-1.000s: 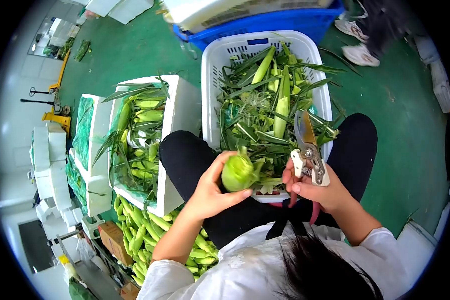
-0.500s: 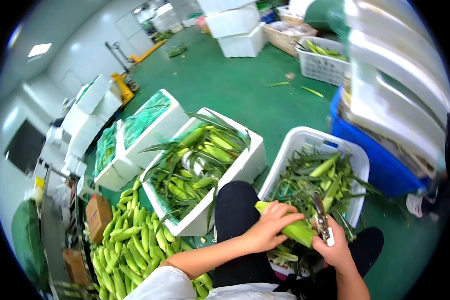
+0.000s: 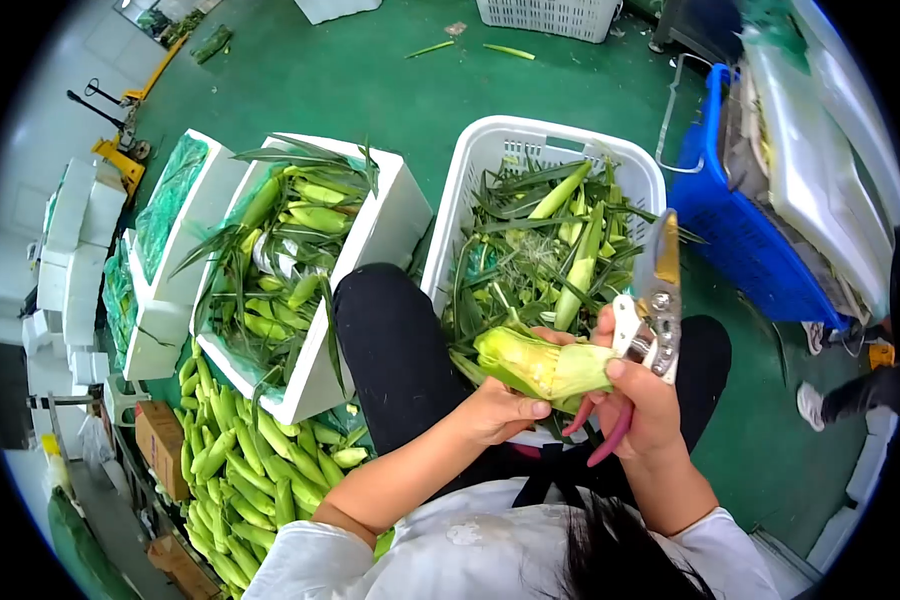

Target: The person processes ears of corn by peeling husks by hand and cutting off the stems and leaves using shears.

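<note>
My left hand (image 3: 510,408) is closed around an ear of corn (image 3: 518,362) from below. Pale yellow shows where the husk is partly pulled away. My right hand (image 3: 650,405) grips pruning shears (image 3: 660,300) with red handles, their blades pointing up and away from the corn. Its thumb also presses on the pale husk at the corn's right end. Just beyond both hands, a white plastic basket (image 3: 530,128) holds cut leaves and husks (image 3: 510,225). Parts of the fingers are hidden behind the corn.
To the left stands a foam box (image 3: 385,225) of leafy corn. A large pile of trimmed corn (image 3: 240,470) lies on the floor at lower left. On the right are a blue crate (image 3: 710,150) with foam lids and another person's shoe (image 3: 811,406). A yellow pallet jack (image 3: 120,160) stands far left.
My view has tilted down and turned right. The corn's green husk is now partly pulled open. My right hand has turned the shears upright and touches the husk.
</note>
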Motion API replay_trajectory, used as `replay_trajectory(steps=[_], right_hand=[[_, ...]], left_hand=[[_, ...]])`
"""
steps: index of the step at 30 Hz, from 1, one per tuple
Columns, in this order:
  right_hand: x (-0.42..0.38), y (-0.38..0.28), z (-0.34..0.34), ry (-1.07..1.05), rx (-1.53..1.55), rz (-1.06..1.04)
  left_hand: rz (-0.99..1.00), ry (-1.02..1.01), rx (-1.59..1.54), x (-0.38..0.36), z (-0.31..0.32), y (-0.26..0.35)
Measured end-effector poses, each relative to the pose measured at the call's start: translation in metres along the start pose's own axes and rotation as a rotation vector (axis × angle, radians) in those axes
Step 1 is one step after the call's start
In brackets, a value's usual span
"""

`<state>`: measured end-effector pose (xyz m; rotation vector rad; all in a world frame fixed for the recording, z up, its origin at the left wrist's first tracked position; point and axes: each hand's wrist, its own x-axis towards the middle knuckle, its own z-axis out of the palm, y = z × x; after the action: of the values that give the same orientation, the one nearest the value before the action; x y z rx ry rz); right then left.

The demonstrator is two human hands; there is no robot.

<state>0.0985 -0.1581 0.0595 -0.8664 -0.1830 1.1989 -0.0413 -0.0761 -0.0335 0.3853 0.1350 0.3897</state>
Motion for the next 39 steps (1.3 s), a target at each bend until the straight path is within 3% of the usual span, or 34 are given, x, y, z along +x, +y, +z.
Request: replay_trajectory(steps=[4,6,8,10,11,12,13,14,15,16,18,20,22,24,25,26,27,28,29,30,31,32,33,34,36,38,39], right_hand=[[-0.006,-0.003,-0.003,-0.096,0.091,-0.029],[-0.005,-0.002,0.006,-0.095,0.104,-0.038],[-0.003,0.000,0.011,-0.079,0.144,-0.048],[-0.002,0.007,0.008,-0.073,0.205,-0.039],[-0.004,0.007,0.011,0.047,0.192,-0.018],[-0.008,-0.008,0.021,-0.063,0.164,0.105],[-0.010,-0.011,0.015,-0.066,0.027,0.149],[-0.005,0.000,0.019,-0.009,-0.317,0.010],[0.004,0.012,0.026,0.042,-0.585,0.021],[0.015,0.026,0.028,-0.122,-0.640,0.108],[0.023,0.062,0.055,-0.259,-0.621,0.245],[0.047,0.095,0.046,-0.467,-0.453,0.329],[0.050,0.108,0.051,-0.521,-0.275,0.451],[0.036,0.115,0.050,-0.528,-0.257,0.546],[0.043,0.123,0.030,-0.571,-0.235,0.635],[0.055,0.134,-0.002,-0.596,-0.218,0.713],[0.054,0.133,-0.010,-0.565,-0.260,0.768],[0.046,0.130,-0.011,-0.521,-0.300,0.814],[0.037,0.128,-0.013,-0.483,-0.339,0.851],[0.030,0.127,-0.017,-0.451,-0.370,0.877],[0.024,0.125,-0.020,-0.424,-0.397,0.898],[0.018,0.123,-0.024,-0.394,-0.417,0.918],[0.013,0.120,-0.025,-0.365,-0.432,0.939],[0.008,0.121,-0.030,-0.336,-0.441,0.946],[-0.002,0.121,-0.035,-0.292,-0.459,0.974],[-0.009,0.121,-0.035,-0.249,-0.472,0.989],[-0.013,0.122,-0.036,-0.232,-0.485,0.989]], left_hand=[[0.039,-0.124,-0.088,0.008,0.002,-0.002],[-0.037,-0.064,0.072,0.004,0.007,0.009],[-0.069,-0.060,0.400,0.001,0.004,0.020],[-0.012,-0.065,0.981,-0.007,-0.008,0.013],[0.002,0.005,1.043,-0.021,0.003,0.025],[0.020,0.098,1.107,-0.040,0.024,0.040],[0.076,0.171,1.437,-0.056,0.041,0.060],[0.112,0.307,1.694,-0.080,0.048,0.073],[-0.006,0.428,1.812,-0.104,0.062,0.086],[-0.147,0.559,1.903,-0.129,0.073,0.097],[-0.138,0.738,1.787,-0.181,0.063,0.098],[0.039,0.913,1.524,-0.253,0.016,0.091],[0.284,1.323,1.091,-0.348,-0.020,0.080],[0.094,2.012,0.572,-0.469,-0.056,0.082],[0.521,1.814,0.211,-0.543,-0.047,0.064],[0.631,2.049,0.180,-0.596,-0.036,0.057],[0.587,2.420,0.113,-0.606,0.009,0.071],[0.727,2.567,0.106,-0.704,-0.032,0.051],[0.975,2.586,0.005,-0.796,-0.065,0.040],[0.904,2.660,-0.239,-0.836,-0.063,0.056],[1.530,2.293,-0.255,-0.847,-0.077,0.068],[1.553,2.286,-0.081,-0.825,-0.083,0.092],[1.548,2.414,-0.028,-0.763,-0.095,0.142],[1.446,2.361,0.297,-0.702,-0.119,0.177],[1.110,2.099,0.933,-0.563,-0.168,0.243],[0.897,1.675,1.134,-0.423,-0.215,0.294],[0.717,1.548,1.016,-0.373,-0.263,0.313]])
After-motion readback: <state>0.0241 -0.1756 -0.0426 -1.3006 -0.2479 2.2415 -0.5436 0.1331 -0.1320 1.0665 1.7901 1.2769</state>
